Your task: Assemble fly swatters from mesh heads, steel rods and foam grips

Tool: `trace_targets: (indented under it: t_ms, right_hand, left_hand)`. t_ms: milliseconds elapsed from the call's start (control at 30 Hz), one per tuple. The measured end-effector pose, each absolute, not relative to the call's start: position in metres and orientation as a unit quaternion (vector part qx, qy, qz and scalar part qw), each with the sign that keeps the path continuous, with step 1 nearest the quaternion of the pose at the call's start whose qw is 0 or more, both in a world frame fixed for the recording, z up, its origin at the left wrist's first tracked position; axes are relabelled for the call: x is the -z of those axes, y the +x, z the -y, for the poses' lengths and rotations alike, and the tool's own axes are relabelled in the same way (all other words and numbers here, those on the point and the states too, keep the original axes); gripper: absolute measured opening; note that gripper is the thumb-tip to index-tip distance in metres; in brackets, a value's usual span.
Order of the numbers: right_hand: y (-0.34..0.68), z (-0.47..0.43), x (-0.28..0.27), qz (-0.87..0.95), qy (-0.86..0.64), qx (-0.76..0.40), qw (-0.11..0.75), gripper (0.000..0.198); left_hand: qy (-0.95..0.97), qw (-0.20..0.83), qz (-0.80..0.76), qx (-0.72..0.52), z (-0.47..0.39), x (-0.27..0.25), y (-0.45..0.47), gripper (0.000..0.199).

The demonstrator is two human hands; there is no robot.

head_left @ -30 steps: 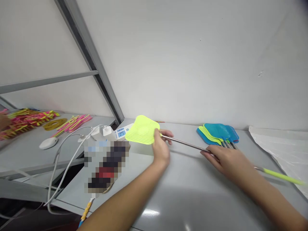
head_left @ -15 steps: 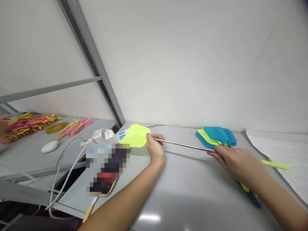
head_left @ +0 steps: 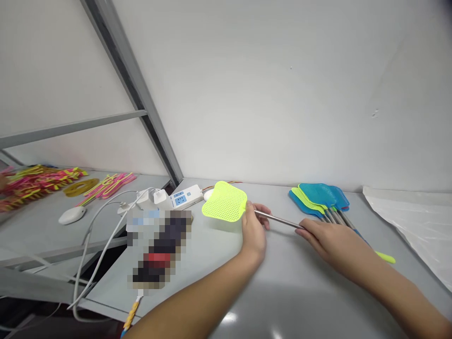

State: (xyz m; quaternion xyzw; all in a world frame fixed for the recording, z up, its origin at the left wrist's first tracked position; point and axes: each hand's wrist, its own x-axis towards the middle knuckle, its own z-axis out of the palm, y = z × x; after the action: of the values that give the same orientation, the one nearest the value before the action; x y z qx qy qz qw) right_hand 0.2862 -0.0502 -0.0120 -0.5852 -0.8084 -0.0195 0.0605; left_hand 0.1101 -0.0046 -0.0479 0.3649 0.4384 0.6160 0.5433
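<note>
A yellow-green fly swatter [head_left: 226, 201] with a perforated square head is held up over the grey table. My left hand [head_left: 254, 226] is closed around its metal rod just behind the head. Farther down the rod, my right hand [head_left: 328, 240] grips it; the palm side is hidden. The swatter's yellow-green handle end pokes out past my right wrist. Beyond my right hand lies a pile of blue and yellow-green fly swatters [head_left: 318, 195], their heads toward the wall and their metal rods side by side, partly covered by my hand.
A white power strip [head_left: 187, 197] with plugs and cables stands at the left, near a blurred-out phone-like item [head_left: 162, 254]. White sheeting [head_left: 409, 212] lies at the right. Pink and yellow strips [head_left: 111, 185] and a white mouse-shaped item [head_left: 72, 215] rest on the neighbouring table beyond the metal frame [head_left: 141, 101].
My hands are closer together, and less of the rod shows between them. The swatter head and my left hand have moved right, uncovering the power strip.
</note>
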Motion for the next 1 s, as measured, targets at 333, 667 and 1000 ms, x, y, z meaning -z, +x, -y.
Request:
trace_targets:
  t_ms: [333,667,1000]
  right_hand:
    - [0.288,0.052,0.025,0.762,-0.644,-0.066,-0.027,0.060]
    - [0.281,0.052,0.027,0.770,-0.637,-0.026,0.016,0.064]
    - [0.269,0.059,0.034,0.753,-0.651,-0.052,-0.079,0.069]
  left_hand:
    - [0.428,0.778,-0.381,-0.257,0.034,0.052,0.126,0.049]
    - [0.448,0.799,-0.356,-0.182,0.034,0.047,0.121,0.053]
    - [0.140,0.793,-0.393,-0.444,0.007,0.053,0.114,0.042]
